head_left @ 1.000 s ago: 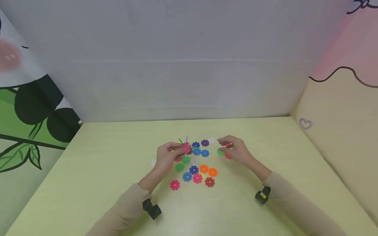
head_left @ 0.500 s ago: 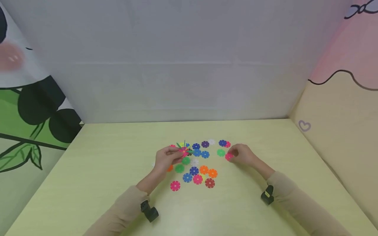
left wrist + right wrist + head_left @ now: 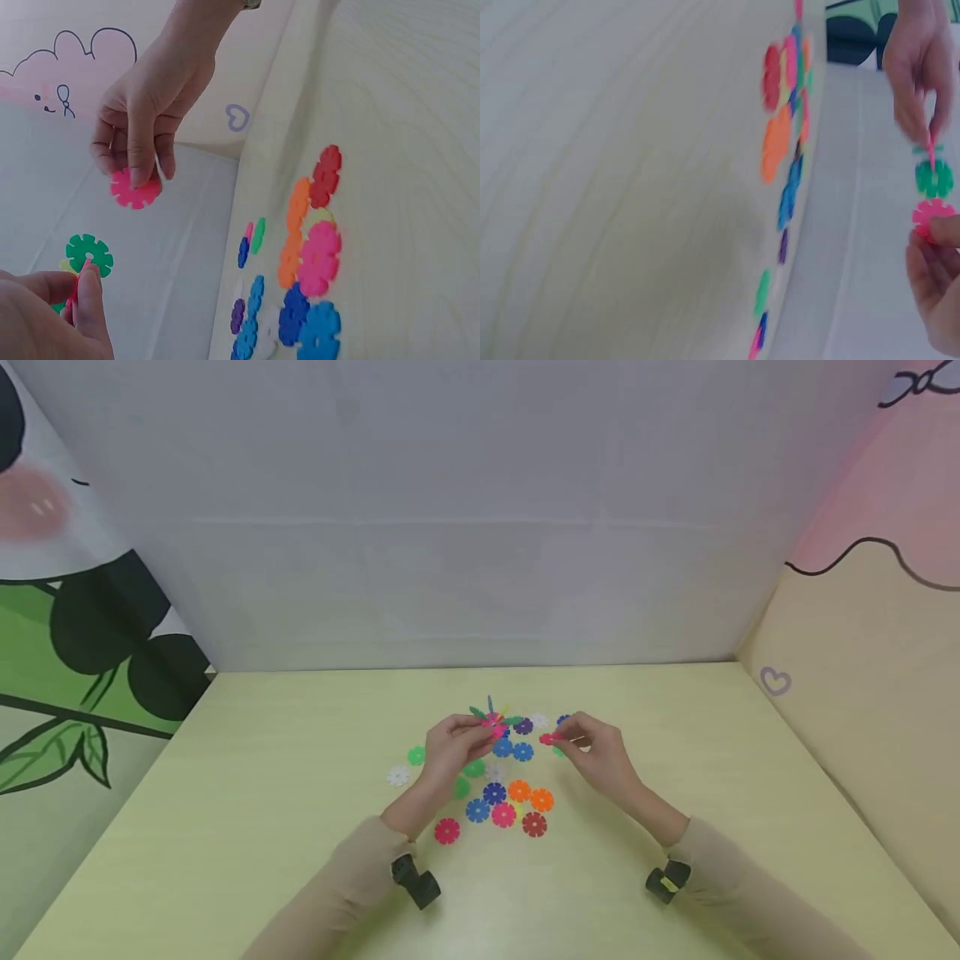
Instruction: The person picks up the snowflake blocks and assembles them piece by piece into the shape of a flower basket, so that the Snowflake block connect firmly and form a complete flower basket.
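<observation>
My left hand (image 3: 452, 745) pinches a cluster of slotted plastic snowflake discs (image 3: 492, 723) above the table. A pink disc forms its middle, with green, blue and yellow ones fitted edge-on around it. In the left wrist view a green disc (image 3: 96, 250) of the cluster faces the camera. Between thumb and fingers of my right hand (image 3: 602, 753) is a single pink snowflake disc (image 3: 133, 192), raised off the table. The right wrist view has this pink disc close beside the cluster's green disc (image 3: 934, 178). Finger and thumb partly cover both held pieces.
Loose snowflake discs lie scattered beneath and in front of my hands, among them orange ones (image 3: 542, 799), a dark red one (image 3: 535, 824) and a white one (image 3: 399, 776). A grey wall (image 3: 480, 593) rises behind the table (image 3: 285, 793), with printed panels at both sides.
My right hand has picked up a pink disc from the right of the pile and carried it left toward the cluster. My left hand has shifted slightly right and up with the cluster.
</observation>
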Motion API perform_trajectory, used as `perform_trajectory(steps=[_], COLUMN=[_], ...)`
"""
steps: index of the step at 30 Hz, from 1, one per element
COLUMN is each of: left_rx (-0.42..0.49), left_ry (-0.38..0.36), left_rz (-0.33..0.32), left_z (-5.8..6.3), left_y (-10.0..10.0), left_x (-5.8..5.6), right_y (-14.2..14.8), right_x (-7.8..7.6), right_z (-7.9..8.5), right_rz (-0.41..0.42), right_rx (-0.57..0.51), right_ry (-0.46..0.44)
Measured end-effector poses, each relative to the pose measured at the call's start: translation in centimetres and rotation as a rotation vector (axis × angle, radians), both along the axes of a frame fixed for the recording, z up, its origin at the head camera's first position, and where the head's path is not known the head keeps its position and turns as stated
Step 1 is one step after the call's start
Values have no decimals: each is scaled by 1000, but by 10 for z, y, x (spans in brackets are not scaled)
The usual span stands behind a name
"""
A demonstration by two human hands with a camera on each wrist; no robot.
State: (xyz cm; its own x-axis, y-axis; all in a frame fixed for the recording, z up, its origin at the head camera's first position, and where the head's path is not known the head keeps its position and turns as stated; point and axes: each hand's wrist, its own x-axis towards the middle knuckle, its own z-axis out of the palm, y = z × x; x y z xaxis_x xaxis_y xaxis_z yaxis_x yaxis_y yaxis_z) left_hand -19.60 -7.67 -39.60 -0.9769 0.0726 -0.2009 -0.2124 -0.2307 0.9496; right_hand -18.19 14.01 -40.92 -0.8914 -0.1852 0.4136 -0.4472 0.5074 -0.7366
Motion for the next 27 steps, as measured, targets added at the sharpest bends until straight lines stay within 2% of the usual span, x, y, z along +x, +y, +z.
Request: perform_trajectory(steps=[4, 7, 18, 27], left_rx=[-4, -3, 24, 47], left_ry=[-2, 1, 10, 40], left_rz=[-10, -28, -21, 68], left_z=[11, 12, 11, 9], left_y=[13, 19, 26, 31], left_x=[3, 6, 9, 12], right_y=[-23, -33, -42, -46], right_x=[14, 21, 21, 22], right_z=[21, 31, 27, 22], right_rz=[-11, -33, -45, -54], right_rx=[-113, -162, -258, -309], right_ry=[146, 181, 253, 338])
